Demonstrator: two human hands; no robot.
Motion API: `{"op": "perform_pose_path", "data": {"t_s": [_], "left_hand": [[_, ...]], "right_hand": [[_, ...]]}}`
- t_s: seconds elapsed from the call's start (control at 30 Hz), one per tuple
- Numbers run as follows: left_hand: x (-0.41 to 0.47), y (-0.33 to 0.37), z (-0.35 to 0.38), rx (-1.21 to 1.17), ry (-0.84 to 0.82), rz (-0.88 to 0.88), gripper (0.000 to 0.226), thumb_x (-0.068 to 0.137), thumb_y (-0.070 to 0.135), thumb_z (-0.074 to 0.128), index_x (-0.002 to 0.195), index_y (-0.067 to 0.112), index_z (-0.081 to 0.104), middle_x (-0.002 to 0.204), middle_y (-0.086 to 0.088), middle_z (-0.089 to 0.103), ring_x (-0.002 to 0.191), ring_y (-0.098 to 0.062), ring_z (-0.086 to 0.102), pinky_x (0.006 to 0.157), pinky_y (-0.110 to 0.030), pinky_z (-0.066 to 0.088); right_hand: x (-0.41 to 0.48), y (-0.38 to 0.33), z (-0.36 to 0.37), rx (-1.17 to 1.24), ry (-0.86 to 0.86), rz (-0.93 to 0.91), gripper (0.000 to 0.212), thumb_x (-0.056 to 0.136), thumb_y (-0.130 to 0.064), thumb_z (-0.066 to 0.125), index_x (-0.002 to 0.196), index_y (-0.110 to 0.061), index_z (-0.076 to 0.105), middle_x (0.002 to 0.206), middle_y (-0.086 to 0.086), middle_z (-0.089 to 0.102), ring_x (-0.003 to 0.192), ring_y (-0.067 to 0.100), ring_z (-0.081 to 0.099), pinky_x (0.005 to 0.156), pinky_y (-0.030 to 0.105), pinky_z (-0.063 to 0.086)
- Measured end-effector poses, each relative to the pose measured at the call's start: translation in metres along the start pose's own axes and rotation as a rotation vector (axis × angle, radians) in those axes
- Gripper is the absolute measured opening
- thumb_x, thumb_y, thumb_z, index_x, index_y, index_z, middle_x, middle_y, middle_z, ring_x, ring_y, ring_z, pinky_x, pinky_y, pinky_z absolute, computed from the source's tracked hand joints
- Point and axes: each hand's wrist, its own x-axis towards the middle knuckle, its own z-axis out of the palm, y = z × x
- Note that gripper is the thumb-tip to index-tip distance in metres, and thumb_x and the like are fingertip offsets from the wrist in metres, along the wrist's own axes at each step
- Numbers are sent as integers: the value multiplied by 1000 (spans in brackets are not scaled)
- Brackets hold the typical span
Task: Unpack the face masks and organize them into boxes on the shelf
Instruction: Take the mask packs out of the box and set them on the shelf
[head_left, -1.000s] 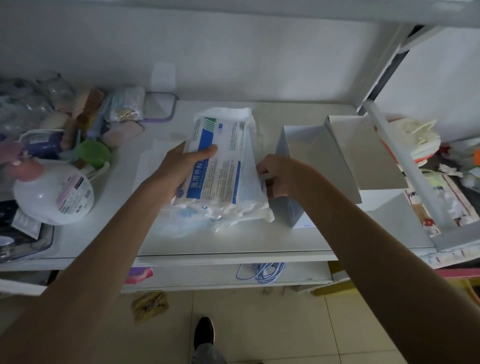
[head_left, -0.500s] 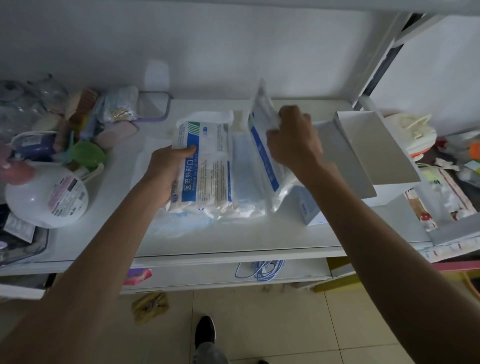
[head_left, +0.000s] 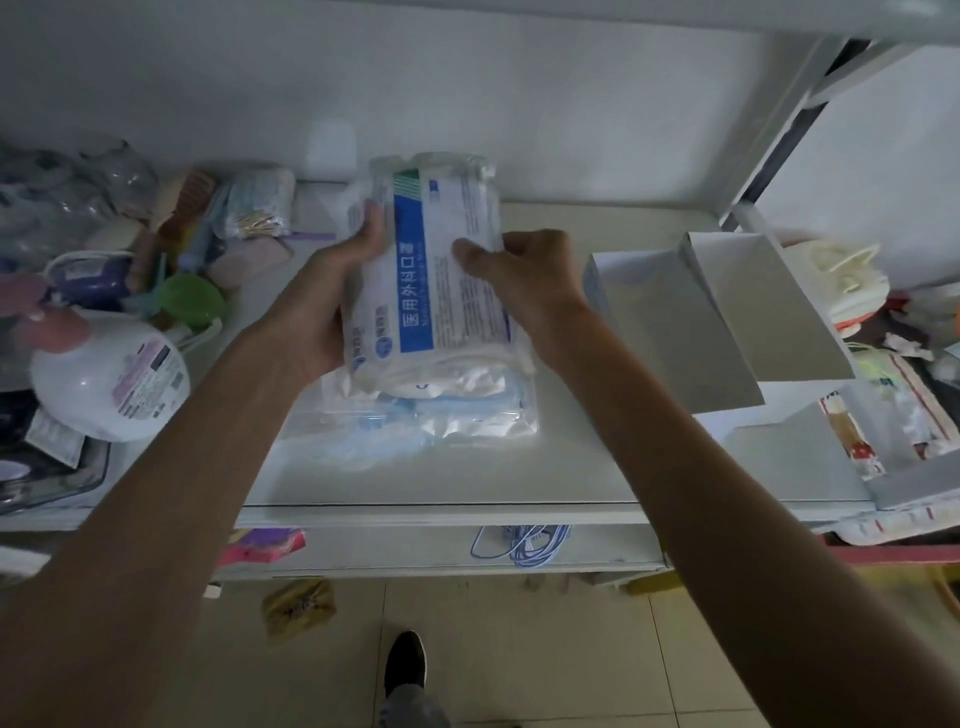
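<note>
A stack of white mask packs (head_left: 431, 280) with a blue printed stripe is tilted up above the white shelf (head_left: 467, 483). My left hand (head_left: 332, 306) grips the stack's left side, fingers curled behind it. On the right edge my right hand (head_left: 524, 280) pinches it, thumb on the front. Under the stack lie clear bags of blue masks (head_left: 441, 421) flat on the shelf. An open white box (head_left: 675, 322) with raised flaps stands just right of my right hand.
A round white pump bottle (head_left: 109, 379) and a heap of small toiletries (head_left: 171, 244) crowd the shelf's left end. Paper packets and cups (head_left: 852, 291) sit right of the shelf post. Blue cords (head_left: 524, 540) hang below the shelf edge. My shoe (head_left: 405, 670) is on the tiled floor.
My right hand brought the pack it had lifted back onto the stack. Both hands have raised the gathered stack and moved it toward the back wall.
</note>
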Motion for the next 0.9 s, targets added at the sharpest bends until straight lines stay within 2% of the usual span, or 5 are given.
{"op": "perform_pose_path", "data": {"t_s": [0.1,0.33,0.7,0.8,0.9], "left_hand": [[3,-9,-16,35,91,0,28,87,30,64,111,15,69,101,-5,75,81,-19,73,61,-27,58],[26,-15,-28,160,148,-25,34,92,21,50,71,15,76,67,-4,73,55,-15,69,50,-19,53],[34,-44,-6,126,108,-69,23,91,30,47,94,17,66,74,-2,73,64,-17,68,55,-24,52],[33,-42,-7,53,113,-71,23,90,31,48,94,18,67,76,-2,72,64,-17,67,52,-23,53],[31,-43,-10,-10,96,-111,23,88,34,51,94,19,68,78,-2,72,60,-17,68,51,-24,54]], "right_hand": [[11,14,-10,133,139,47,26,85,-16,62,70,4,62,63,15,56,42,20,52,37,21,40],[7,80,-15,-304,-43,302,16,74,-2,58,84,4,69,65,16,62,70,32,68,67,32,57],[7,75,-8,85,-145,531,31,84,-2,62,113,8,57,81,18,59,67,25,58,60,31,50],[10,74,-14,311,-161,488,24,86,-2,58,107,8,59,91,22,64,77,33,66,69,42,59],[4,63,-16,127,-34,332,18,72,-4,58,82,10,63,69,17,55,62,27,59,59,42,57]]}}
